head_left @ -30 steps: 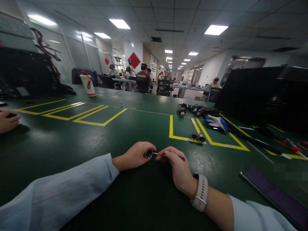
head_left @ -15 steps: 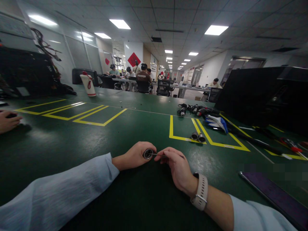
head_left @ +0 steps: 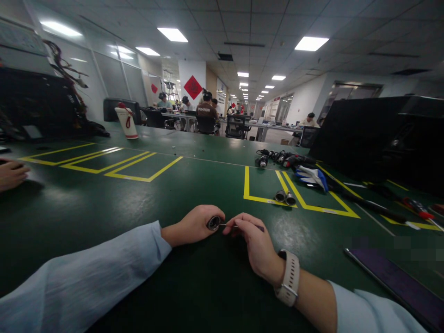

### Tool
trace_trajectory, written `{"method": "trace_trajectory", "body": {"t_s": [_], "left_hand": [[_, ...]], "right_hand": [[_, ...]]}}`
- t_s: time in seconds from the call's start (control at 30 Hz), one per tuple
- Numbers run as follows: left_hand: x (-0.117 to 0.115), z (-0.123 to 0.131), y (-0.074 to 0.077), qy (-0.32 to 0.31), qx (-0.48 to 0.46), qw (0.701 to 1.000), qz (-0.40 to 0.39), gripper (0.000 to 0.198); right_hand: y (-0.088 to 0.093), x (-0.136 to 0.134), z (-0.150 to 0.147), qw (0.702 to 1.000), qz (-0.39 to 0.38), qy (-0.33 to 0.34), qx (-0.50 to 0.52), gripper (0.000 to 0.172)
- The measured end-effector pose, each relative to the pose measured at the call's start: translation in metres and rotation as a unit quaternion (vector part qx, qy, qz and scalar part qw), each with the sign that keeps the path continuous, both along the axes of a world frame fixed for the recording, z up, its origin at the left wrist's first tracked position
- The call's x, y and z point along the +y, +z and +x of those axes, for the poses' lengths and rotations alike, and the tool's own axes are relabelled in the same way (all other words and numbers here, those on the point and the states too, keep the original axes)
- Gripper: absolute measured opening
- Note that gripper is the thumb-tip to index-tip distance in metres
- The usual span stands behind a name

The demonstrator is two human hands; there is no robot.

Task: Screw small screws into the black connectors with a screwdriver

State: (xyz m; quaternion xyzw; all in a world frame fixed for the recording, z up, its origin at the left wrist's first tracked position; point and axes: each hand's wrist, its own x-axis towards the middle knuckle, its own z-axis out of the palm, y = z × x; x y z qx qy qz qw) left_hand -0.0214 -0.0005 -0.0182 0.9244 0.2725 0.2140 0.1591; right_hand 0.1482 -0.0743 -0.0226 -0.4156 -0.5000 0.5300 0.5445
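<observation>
My left hand [head_left: 194, 225] rests on the green table and is closed round a small round metal connector [head_left: 213, 223], whose open end faces my right hand. My right hand [head_left: 251, 240] pinches a thin metal tool [head_left: 231, 225] with a dark handle; its tip reaches into the connector's opening. A light watch sits on my right wrist. Both sleeves are pale blue.
Two metal connectors [head_left: 285, 197] lie inside a yellow-taped box [head_left: 247, 185]. More connectors [head_left: 274, 158], a white and blue glove [head_left: 312, 176], screwdrivers [head_left: 414, 208] and a dark monitor [head_left: 367, 134] are at the right. A phone [head_left: 391, 277] lies near right. Another person's hand [head_left: 12, 175] is at far left; a cup [head_left: 126, 122] stands behind.
My hands have hardly moved; the right hand has shifted slightly while the tool's tip stays in the connector. The other person's hand at the left moved a little.
</observation>
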Motion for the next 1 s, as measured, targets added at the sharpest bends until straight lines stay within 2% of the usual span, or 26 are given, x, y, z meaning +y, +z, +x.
{"method": "trace_trajectory", "body": {"t_s": [0.2,0.4,0.77,1.0], "left_hand": [[0.0007,0.0006,0.0002,0.023,-0.020,1.000,-0.004,0.011],[0.0009,-0.0001,0.0009,-0.005,-0.056,0.998,-0.020,0.011],[0.0045,-0.0015,-0.0012,-0.003,-0.127,0.987,-0.097,0.012],[0.0056,-0.0017,-0.0033,0.010,-0.112,0.990,-0.086,0.014]], "right_hand": [[0.0017,-0.0021,0.0013,1.000,0.024,-0.008,-0.010,0.022],[0.0046,-0.0038,-0.0009,0.999,0.023,0.021,0.008,0.021],[0.0077,-0.0020,-0.0054,0.991,-0.017,0.040,0.124,0.016],[0.0051,-0.0014,-0.0047,0.994,-0.006,0.038,0.104,0.017]]}}
